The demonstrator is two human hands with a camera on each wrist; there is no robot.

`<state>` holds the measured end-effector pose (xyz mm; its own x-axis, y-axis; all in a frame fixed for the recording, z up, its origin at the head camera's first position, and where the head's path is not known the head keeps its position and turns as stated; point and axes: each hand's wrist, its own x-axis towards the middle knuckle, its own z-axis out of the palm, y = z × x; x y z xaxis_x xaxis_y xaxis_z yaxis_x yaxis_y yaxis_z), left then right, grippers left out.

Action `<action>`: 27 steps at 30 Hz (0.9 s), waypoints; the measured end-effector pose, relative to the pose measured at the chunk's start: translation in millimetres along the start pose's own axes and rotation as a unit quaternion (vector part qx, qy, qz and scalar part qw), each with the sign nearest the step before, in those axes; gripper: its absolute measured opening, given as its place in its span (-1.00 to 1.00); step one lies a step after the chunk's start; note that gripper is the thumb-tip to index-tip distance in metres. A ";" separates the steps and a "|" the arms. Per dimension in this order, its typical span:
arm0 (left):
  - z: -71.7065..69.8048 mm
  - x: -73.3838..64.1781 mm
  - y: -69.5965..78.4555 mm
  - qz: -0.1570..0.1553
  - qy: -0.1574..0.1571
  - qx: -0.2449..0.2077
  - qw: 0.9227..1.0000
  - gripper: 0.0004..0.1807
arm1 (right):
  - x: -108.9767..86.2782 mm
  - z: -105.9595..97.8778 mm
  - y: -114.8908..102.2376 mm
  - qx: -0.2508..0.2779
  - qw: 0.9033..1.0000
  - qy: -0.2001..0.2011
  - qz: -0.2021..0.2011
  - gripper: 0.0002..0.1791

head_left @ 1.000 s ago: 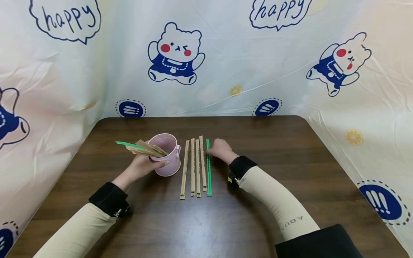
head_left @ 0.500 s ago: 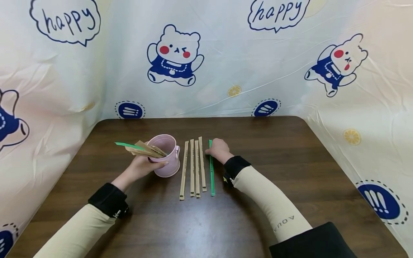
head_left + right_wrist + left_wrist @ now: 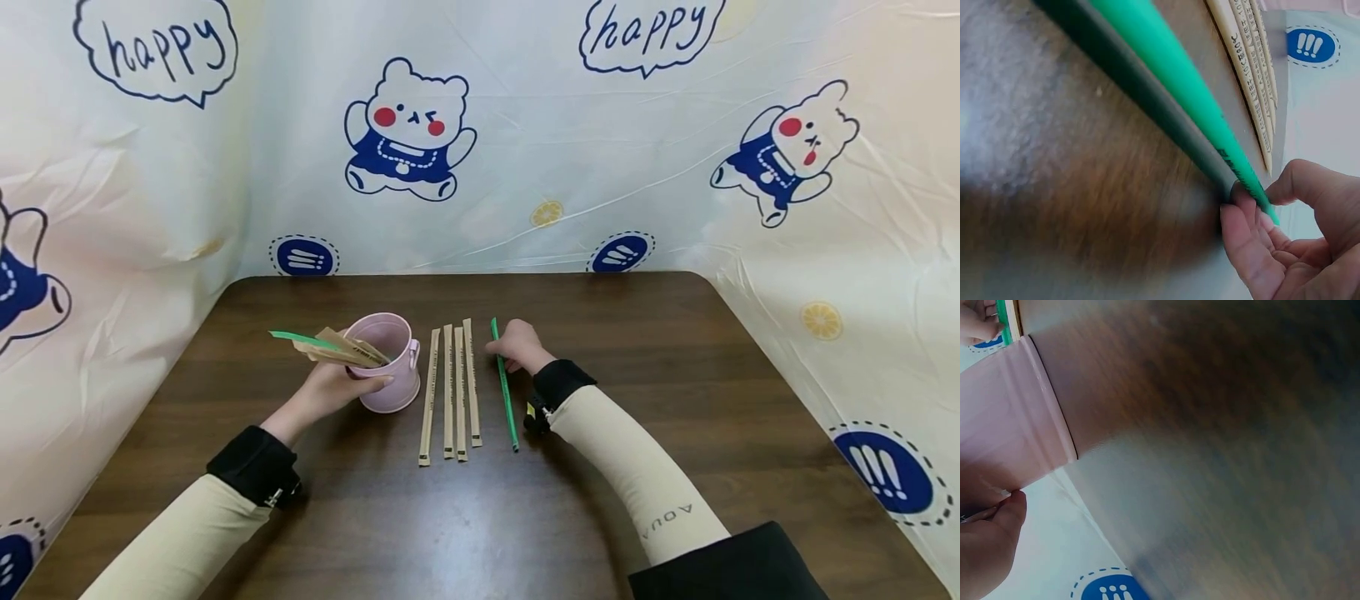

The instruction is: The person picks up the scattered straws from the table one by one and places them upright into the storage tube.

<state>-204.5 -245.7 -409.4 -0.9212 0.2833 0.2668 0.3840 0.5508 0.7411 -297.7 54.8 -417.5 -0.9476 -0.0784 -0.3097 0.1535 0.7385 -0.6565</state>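
My left hand (image 3: 330, 390) grips a small pink bucket (image 3: 390, 385) from its left side, with the thumb across the front. Several tan wrapped straws (image 3: 341, 348) and a green one (image 3: 303, 338) lean out of its mouth to the left. Near the far part of the table, my right hand (image 3: 521, 344) pinches a slim green wrapped straw (image 3: 507, 406) close to its far end. Thumb and fingertips meet on that straw in the right wrist view, and dark print shows on it. The left wrist view shows the bucket's wall (image 3: 1010, 419) and my left thumb (image 3: 1010, 515).
Several tan straws (image 3: 460, 400) lie side by side between the bucket and the green straw, pointing away from me. All stand on a dark wooden table (image 3: 420, 533). A printed curtain (image 3: 510, 150) hangs behind the table and along both sides.
My right hand has drawn the green straw rightward, away from the tan row, and it now slants. My left hand and the bucket stay put.
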 end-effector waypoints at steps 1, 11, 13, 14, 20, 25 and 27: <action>-0.1 -0.1 -0.1 0.001 0.001 0.000 1.000 -0.47 | 0.0 -0.7 0.8 0.009 1.000 -0.002 0.002 -0.48; -1.6 -1.2 0.0 -0.007 -0.004 0.004 1.000 -0.49 | -4.8 -8.4 0.4 0.079 0.997 -0.006 -0.008 -0.54; -1.6 -1.4 -0.2 -0.010 -0.003 0.004 1.000 -0.47 | -6.3 -10.4 -1.3 0.101 0.995 -0.006 -0.011 -0.59; -1.5 -1.4 -0.4 -0.010 -0.002 0.003 1.000 -0.47 | -7.0 -11.4 -2.2 0.113 0.994 -0.006 -0.010 -0.63; -0.1 -2.0 -0.8 -0.008 -0.002 -0.004 1.000 -0.47 | -14.1 -21.8 -8.7 0.166 0.986 -0.009 -0.022 -0.77; 0.3 -1.8 0.7 -0.002 0.002 -0.005 1.000 -0.49 | -16.5 -36.6 -18.4 0.184 0.981 0.026 -0.054 -0.70; 0.2 -1.7 1.4 -0.001 0.004 -0.007 1.000 -0.48 | -17.3 -43.8 -24.2 0.177 0.980 0.053 -0.075 -0.72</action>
<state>-202.3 -245.3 -408.9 -0.9224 0.2755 0.2707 0.3814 0.5397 0.7505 -297.3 67.6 -366.1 -0.9877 -0.0852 -0.1308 0.0798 0.4443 -0.8923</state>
